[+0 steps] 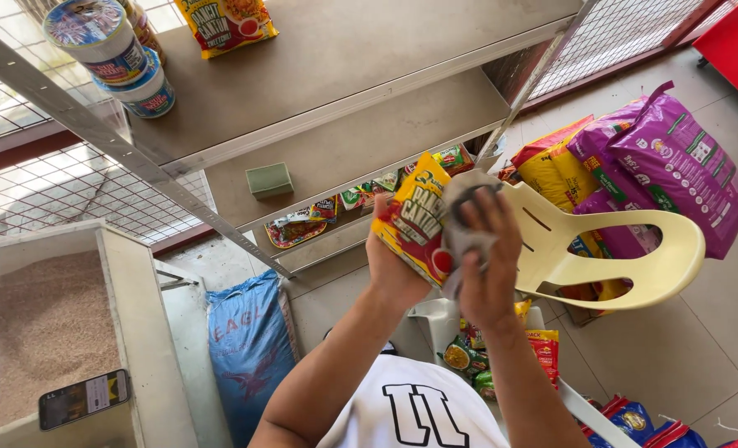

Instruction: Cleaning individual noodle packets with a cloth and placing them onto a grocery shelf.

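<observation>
My left hand (392, 264) holds up a yellow and red noodle packet (413, 217) in front of the shelves. My right hand (489, 253) presses a grey cloth (460, 207) against the packet's right side. Both arms rise from the bottom of the view, above my white shirt with black print. A second packet of the same kind (226, 23) lies on the top shelf.
A grey metal shelf unit (336, 91) carries cup noodle tubs (116, 54), a green box (269, 180) and small packets on the lowest shelf. A cream plastic chair (626, 265) holds purple and yellow bags (676, 166). A grain bin (45, 332) and blue sack (248, 344) stand left.
</observation>
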